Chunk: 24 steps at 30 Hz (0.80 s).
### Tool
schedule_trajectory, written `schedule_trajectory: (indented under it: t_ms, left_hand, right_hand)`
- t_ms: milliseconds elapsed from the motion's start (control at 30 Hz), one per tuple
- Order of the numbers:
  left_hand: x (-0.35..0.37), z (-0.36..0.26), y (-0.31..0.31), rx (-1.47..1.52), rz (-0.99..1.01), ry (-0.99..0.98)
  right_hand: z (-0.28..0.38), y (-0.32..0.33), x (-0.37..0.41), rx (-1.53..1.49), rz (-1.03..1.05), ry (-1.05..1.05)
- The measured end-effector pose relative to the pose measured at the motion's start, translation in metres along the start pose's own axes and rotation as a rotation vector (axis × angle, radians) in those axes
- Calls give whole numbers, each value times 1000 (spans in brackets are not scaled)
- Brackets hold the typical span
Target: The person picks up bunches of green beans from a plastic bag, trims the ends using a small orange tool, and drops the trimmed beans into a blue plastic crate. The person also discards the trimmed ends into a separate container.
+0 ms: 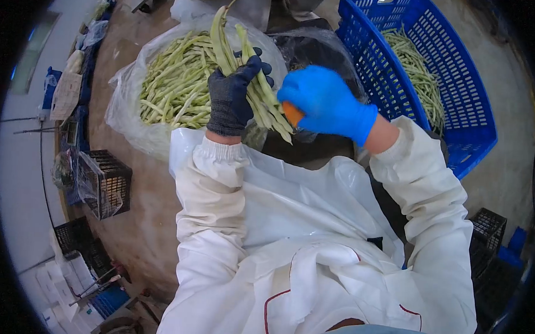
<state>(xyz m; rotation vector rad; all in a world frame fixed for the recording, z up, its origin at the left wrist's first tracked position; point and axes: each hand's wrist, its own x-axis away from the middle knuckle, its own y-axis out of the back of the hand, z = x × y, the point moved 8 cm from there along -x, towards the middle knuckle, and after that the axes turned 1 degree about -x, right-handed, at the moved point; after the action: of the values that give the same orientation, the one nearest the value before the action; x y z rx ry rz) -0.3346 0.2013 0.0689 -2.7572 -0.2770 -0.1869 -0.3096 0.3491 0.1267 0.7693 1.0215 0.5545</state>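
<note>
A bunch of long flat green beans [258,93] is gripped in my left hand [231,95], which wears a dark knitted glove. Close to its right, my right hand [325,104] in a blue glove is closed around an orange object [292,113], mostly hidden by the fingers. Whether that object touches the bunch I cannot tell. Behind my left hand, an open clear plastic bag [125,106] holds a large heap of green beans [176,75].
A blue slatted crate [371,59] with more beans [415,72] stands at the upper right. Black crates [111,182] lie at the left, and others [488,228] at the lower right. A dark plastic bag [316,48] sits beyond my right hand.
</note>
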Motion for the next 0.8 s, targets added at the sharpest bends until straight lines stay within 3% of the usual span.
schedule_trajectory:
  t_ms: [67, 233, 367, 467, 600, 633, 700, 800]
  left_hand:
    - [1, 3, -3, -54, 58, 0]
    - [20, 7, -30, -236, 328, 85]
    - [18, 9, -20, -160, 306, 93]
    - [14, -2, -3, -110, 145, 73]
    - [3, 2, 15, -26, -23, 26]
    - [-1, 1, 19, -163, 31, -103]
    - [-1, 2, 18, -55, -58, -50]
    - [-3, 8, 17, -5, -114, -47]
  right_hand:
    - [-31, 16, -2, 65, -65, -108]
    - [-126, 95, 21, 149, -544, -521]
    - [-150, 143, 44, 204, -707, -765]
    - [-184, 108, 55, 334, -318, -691]
    - [-122, 50, 41, -9, -252, -573]
    - [-101, 39, 33, -140, -208, -593]
    - [-65, 13, 18, -432, 1, -512]
    - [-34, -7, 13, -443, 173, -558]
